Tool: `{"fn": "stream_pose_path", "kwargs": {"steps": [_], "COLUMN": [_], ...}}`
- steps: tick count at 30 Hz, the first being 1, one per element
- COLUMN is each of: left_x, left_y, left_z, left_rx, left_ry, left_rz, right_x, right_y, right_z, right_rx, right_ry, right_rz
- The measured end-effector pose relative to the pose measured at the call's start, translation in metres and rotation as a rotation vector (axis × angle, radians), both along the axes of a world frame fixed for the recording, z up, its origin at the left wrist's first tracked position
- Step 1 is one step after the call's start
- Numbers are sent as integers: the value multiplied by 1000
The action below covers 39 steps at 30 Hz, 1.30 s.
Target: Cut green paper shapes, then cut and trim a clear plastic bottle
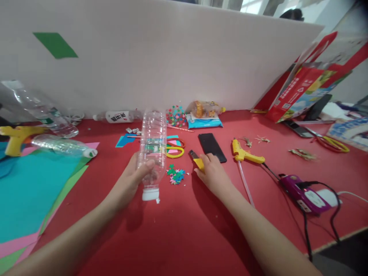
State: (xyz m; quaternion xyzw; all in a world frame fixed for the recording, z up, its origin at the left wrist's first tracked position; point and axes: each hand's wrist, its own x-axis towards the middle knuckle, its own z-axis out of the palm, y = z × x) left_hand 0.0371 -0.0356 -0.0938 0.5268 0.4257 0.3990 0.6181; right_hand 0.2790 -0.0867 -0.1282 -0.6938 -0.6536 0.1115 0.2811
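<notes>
My left hand (132, 177) is wrapped round a clear plastic bottle (154, 134), held with its white cap (150, 194) toward me. Closed over a yellow utility knife (199, 163) is my right hand (213, 171); the knife's dark end points away to the left, and the rest is under my fingers. Between the hands lies a small pile of coloured star cut-outs (176, 175). Yellow-handled scissors (176, 152) are partly hidden behind the bottle. A black phone (212, 147) rests just beyond my right hand.
A yellow glue gun (244, 153) is wired to a purple power strip (304, 195) on the right. Coloured paper sheets (31, 191), more bottles (61, 145) and another glue gun (18, 138) occupy the left. A white partition (129, 57) borders the red table (178, 237) at the back.
</notes>
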Motion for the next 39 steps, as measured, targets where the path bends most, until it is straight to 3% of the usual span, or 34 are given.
{"fn": "stream_pose_path", "kwargs": {"steps": [3, 6, 12, 17, 23, 27, 31, 34, 35, 39], "left_x": [5, 11, 6, -5, -20, -24, -22, -20, -19, -24], "left_y": [-7, -13, -20, -26, -35, -36, -37, -39, -40, -38], "left_z": [-4, 3, 26, 36, 26, 21, 27, 36, 39, 45], "left_rx": [19, 25, 111, 160, 128, 150, 179, 200, 202, 149], "left_ry": [25, 18, 63, 41, -1, -24, -57, -51, -46, -28], "left_rz": [-12, -1, 8, 30, 62, 39, 36, 7, -5, 15], "right_x": [-8, -16, -30, -32, -46, -72, -110, -136, -141, -134], "right_y": [-2, -2, -2, -7, -46, -77, -92, -99, -98, -77], "right_z": [6, -1, -22, -21, -3, 10, 13, 11, 10, 7], "right_rx": [20, -22, -39, -6, 7, -60, -192, -295, -327, -311], "right_ry": [-128, -208, -248, -87, -26, 118, 321, 591, 680, 883], "right_rz": [119, 241, 250, 284, 353, 603, 473, 830, 825, 482]}}
